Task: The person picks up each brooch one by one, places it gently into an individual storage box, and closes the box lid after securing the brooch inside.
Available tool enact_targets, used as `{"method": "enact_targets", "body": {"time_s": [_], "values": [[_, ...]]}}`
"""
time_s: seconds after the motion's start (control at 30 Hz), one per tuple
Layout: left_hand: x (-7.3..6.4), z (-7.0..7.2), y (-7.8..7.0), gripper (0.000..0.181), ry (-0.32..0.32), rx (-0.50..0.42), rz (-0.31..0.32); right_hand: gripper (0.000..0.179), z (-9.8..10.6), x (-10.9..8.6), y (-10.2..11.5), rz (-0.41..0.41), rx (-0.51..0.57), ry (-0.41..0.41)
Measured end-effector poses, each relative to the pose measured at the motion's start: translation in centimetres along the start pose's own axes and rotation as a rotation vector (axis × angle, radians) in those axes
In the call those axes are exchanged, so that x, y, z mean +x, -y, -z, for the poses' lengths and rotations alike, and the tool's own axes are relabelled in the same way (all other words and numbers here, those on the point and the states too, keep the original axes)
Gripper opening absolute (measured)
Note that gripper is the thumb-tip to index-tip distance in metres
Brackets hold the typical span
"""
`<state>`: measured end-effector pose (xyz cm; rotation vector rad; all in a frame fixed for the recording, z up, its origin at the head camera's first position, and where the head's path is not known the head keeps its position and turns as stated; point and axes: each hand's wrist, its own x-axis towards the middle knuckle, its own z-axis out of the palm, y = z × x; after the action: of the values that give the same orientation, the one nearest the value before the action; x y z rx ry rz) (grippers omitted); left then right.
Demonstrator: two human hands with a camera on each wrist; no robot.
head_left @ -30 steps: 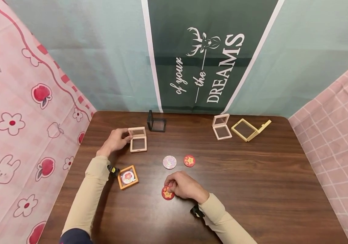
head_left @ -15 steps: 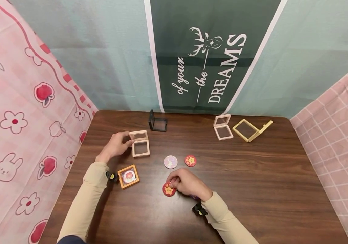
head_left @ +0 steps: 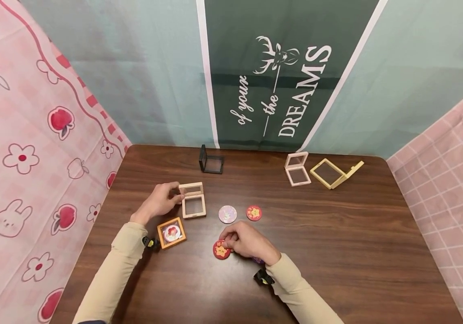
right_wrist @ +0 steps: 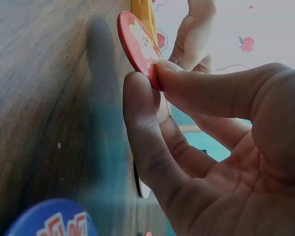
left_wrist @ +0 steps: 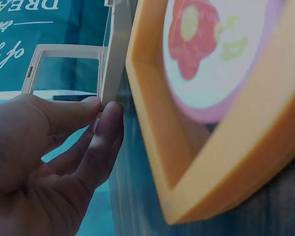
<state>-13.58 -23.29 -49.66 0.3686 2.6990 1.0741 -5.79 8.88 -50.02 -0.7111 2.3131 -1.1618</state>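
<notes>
My left hand [head_left: 161, 200] pinches the edge of an open, hinged cream display frame [head_left: 193, 207] with clear panes. In the left wrist view, thumb and fingertips [left_wrist: 110, 115] meet at the frame's hinge corner. A red round badge [head_left: 221, 249] with a yellow star is pinched by its edge in my right hand [head_left: 249, 243]. The right wrist view shows this badge [right_wrist: 140, 46] tilted up above the table, between thumb and fingers. Just below my left hand lies an orange frame [head_left: 160, 234] with a flower-printed disc inside.
Beyond my right hand lie a lilac badge [head_left: 227, 214] and another red star badge [head_left: 254, 213]. A purple-blue badge [right_wrist: 54, 223] is partly hidden under my right wrist. Open black [head_left: 214, 170], pale pink [head_left: 297, 183] and yellow [head_left: 342, 181] frames stand along the back.
My left hand has slid the cream frame rightward and toward me. My right hand has shifted the red badge slightly; the purple badge has come partly into view beneath the wrist.
</notes>
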Motion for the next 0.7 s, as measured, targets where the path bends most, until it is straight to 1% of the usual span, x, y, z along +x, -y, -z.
{"method": "enact_targets", "body": {"time_s": [0.07,0.27,0.47,0.57,0.7], "values": [[-0.2,-0.2,-0.1,0.005,0.014,-0.004,-0.003,0.008,-0.1,0.1,0.0,-0.003,0.007,0.003],[-0.6,-0.7,-0.2,0.004,0.041,0.012,-0.051,0.011,-0.2,0.5,0.3,-0.01,0.028,0.0],[-1.3,-1.2,-0.5,0.006,0.088,0.021,-0.054,0.011,-0.2,0.6,0.6,-0.001,0.021,-0.011],[-1.7,-1.4,-0.8,0.006,0.088,0.013,-0.061,0.011,-0.2,0.6,0.6,-0.009,0.026,-0.018],[-2.2,-1.6,-1.1,0.004,0.082,0.006,-0.103,0.012,-0.1,0.7,0.7,-0.016,0.029,-0.021]]}}
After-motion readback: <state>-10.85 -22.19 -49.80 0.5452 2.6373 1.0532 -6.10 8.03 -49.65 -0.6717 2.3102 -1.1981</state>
